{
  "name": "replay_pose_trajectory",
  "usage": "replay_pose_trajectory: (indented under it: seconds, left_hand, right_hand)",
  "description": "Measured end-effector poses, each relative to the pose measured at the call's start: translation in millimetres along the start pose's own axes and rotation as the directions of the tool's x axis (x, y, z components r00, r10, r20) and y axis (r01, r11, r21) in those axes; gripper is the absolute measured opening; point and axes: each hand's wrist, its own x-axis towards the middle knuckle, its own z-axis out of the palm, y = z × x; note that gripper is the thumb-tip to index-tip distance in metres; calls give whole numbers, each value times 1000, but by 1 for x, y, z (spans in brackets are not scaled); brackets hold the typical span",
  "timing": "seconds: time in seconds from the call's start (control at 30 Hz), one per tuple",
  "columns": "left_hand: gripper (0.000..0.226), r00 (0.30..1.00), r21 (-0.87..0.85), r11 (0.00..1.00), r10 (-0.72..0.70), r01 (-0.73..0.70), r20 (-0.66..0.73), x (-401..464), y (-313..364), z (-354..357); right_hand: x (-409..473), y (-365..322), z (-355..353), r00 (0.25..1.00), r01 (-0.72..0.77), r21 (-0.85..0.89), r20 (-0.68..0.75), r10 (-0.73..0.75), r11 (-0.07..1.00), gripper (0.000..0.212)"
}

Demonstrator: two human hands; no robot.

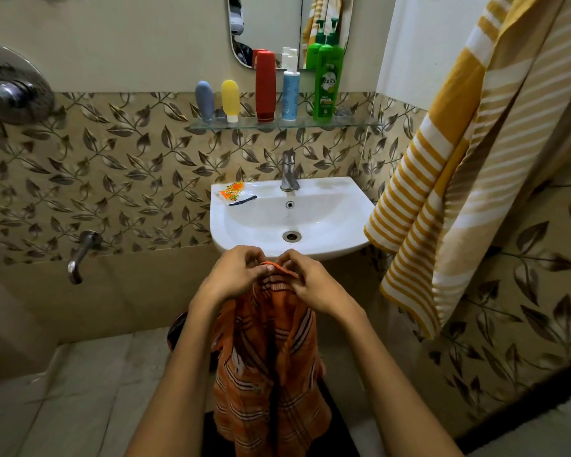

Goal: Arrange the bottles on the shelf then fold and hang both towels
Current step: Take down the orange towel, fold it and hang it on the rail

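Both hands (267, 275) pinch orange towel (264, 357) before sink (343, 206), leaf-tiled wall (112, 179).

2 bare forearms reach out below me, no sleeves, no rings or watch on the left hand (234, 275) or right hand (310, 281)

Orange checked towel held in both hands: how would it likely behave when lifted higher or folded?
Probably floppy: the orange checked towel hangs in loose vertical folds below the left hand and right hand, which pinch its top edge. It looks thin, so likely light. It would likely sag and swing rather than hold a crease, and the folds may shift.
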Motion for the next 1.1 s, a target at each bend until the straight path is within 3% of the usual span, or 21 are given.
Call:
replay_pose_trajectory:
  seconds: [0.13, 0.5, 0.57, 0.67, 0.77, 0.87, 1.0, 1.1]
  left_hand:
    - [22, 999, -50, 999, 15, -18, -47, -2, -3, -2]
    - [11, 978, -100, 991, -102, 85, -179, 5, -24, -13]
    - [8, 975, -135, 985, -134, 111, -177, 6, -26, -12]
    - [29, 989, -145, 985, -112, 97, -98, 7, -25, -9]
    - [37, 995, -133, 990, -29, 41, 94, 6, -14, -2]
    - [29, 968, -178, 983, 77, -35, 237, 6, -5, 11]
    - [6, 982, -97, 995, 39, -22, 183, 9, -5, 17]
    - [19, 991, -42, 998, -34, 40, 131, 9, -7, 14]
  right_hand:
    - [-6, 13, 2, 996, -81, -54, -52, 78, 995, 31]
    - [-5, 38, 4, 954, -282, -151, -147, 260, 947, 16]
    - [-3, 36, 2, 958, -270, -158, -145, 248, 950, 17]
    - [-1, 26, -1, 980, -187, -146, -102, 173, 971, 25]
    - [1, 13, 1, 997, -76, -78, -29, 74, 994, 23]
    - [3, 5, 7, 1000, -27, -43, -7, 26, 999, 20]
    - [3, 3, 7, 999, 36, 2, -39, -36, 999, 15]
    - [2, 4, 6, 998, 37, 49, -56, -34, 998, 7]
